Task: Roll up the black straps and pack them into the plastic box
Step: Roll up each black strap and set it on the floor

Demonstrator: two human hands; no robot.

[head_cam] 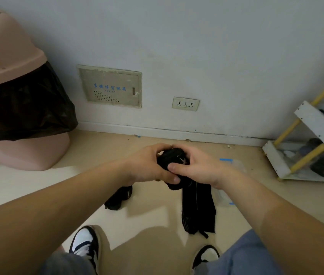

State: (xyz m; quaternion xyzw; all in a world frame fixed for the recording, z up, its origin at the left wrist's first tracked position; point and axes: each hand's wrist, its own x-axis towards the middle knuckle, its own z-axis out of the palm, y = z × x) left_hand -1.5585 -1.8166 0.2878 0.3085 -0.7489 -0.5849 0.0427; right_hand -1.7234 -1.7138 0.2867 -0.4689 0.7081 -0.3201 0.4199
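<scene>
Black webbing is sitting between both hands, directly below the wall socket: we are recording a partly wound strap roll held above the floor. The left hand is curling round the roll's left side, thumb underneath. The right hand is gripping it from the right, thumb pressing across the front. The unrolled tail of the same strap is hanging from the roll, below the socket and slightly right of it; we cannot tell whether its end is touching the floor. We are noting a second black strap, already rolled, lying on the floor below and left of the socket, apart from the hands. The plastic box is showing only as a clear edge with blue marks, below and right of the socket, mostly hidden behind the right wrist; its contents are not discernible. Left of the socket a beige wall panel is sitting flush, and further left a pink bin with a black liner is standing. Far right of the socket a white and yellow rack is standing.
</scene>
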